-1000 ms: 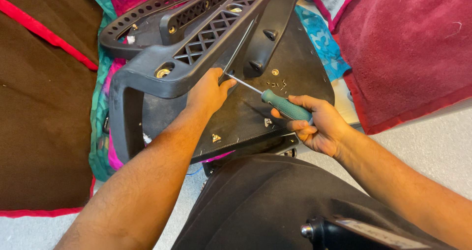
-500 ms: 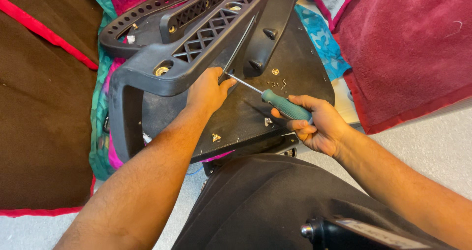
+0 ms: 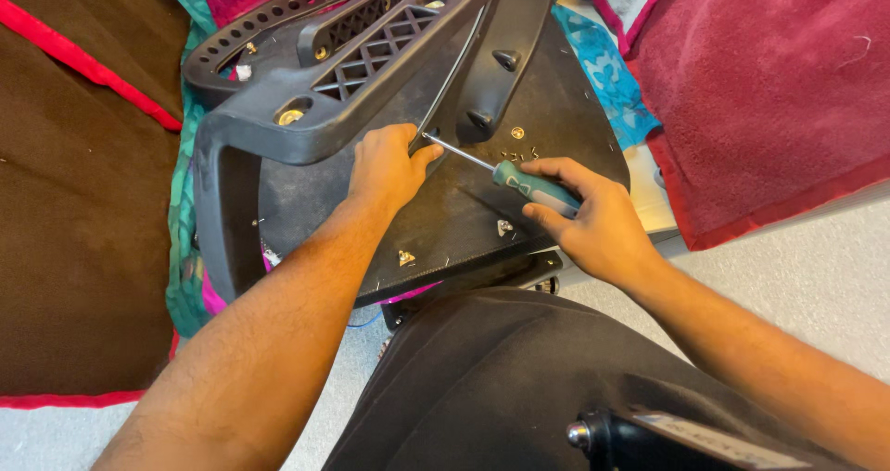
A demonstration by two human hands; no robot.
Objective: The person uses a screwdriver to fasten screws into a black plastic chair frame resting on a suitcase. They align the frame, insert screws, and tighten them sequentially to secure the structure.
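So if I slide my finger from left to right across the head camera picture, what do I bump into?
Brown cloth with a red edge → black plastic armrest → left hand → green-handled screwdriver → right hand → dark red towel.

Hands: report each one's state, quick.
Left hand: closed, fingertips at the screwdriver tip.
Right hand: closed on the screwdriver handle.
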